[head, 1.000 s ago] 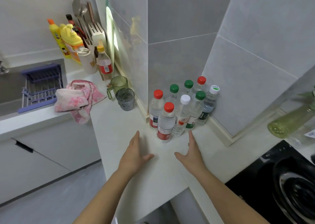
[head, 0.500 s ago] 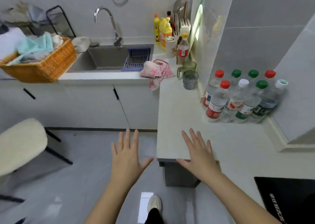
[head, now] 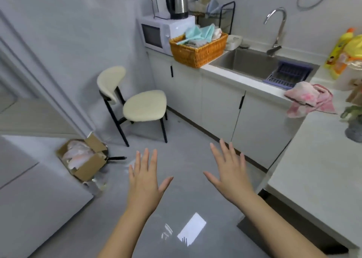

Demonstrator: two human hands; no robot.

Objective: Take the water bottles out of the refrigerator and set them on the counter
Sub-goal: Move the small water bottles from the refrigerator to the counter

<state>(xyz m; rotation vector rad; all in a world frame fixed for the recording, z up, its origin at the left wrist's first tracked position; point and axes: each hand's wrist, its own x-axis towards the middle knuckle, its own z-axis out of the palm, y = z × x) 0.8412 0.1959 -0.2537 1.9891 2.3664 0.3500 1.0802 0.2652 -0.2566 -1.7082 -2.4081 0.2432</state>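
Loosely spread, left hand (head: 146, 181), right hand (head: 231, 176) near counter (head: 313, 179)

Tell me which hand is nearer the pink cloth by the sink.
Right. The right hand hangs over the floor, down-left of the pink cloth; the left hand lies farther left, beyond it.

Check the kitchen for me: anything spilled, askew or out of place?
Nothing spilled or broken that I can see. Two untidy spots: a pink cloth lies crumpled at the counter corner, part hanging over the edge, and an open cardboard box sits tilted on the floor with a black pan handle sticking out beside it.
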